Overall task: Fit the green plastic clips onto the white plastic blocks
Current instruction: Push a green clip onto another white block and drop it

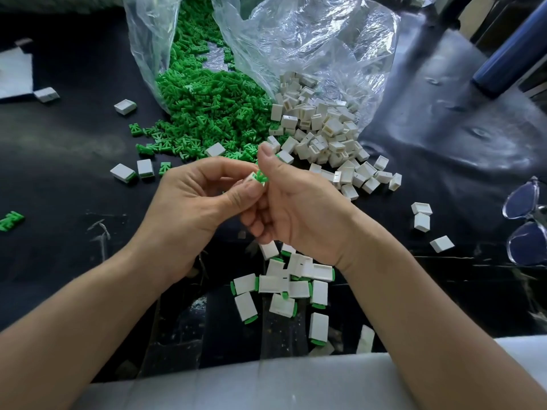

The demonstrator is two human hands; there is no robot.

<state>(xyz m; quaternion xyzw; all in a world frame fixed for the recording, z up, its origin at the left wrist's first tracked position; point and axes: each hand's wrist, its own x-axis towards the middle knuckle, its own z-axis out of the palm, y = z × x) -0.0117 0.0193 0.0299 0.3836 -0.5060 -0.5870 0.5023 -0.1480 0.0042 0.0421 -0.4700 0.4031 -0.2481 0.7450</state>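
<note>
My left hand (189, 202) pinches a small white block (251, 179) between thumb and fingers at the middle of the view. My right hand (299, 208) pinches a green clip (261, 176) that sits at the block's open end; how deep it is in I cannot tell. Behind the hands a heap of loose green clips (204, 113) spills from a clear bag. To its right lies a heap of white blocks (322, 134). Below my hands lies a pile of blocks with green clips fitted (290, 285).
The clear plastic bags (310, 45) lie open on the black table (74, 149). Stray blocks (124, 172) and clips (11, 221) are scattered left and right. Clear-framed glasses (525, 223) lie at the right edge. White foam (266, 386) runs along the near edge.
</note>
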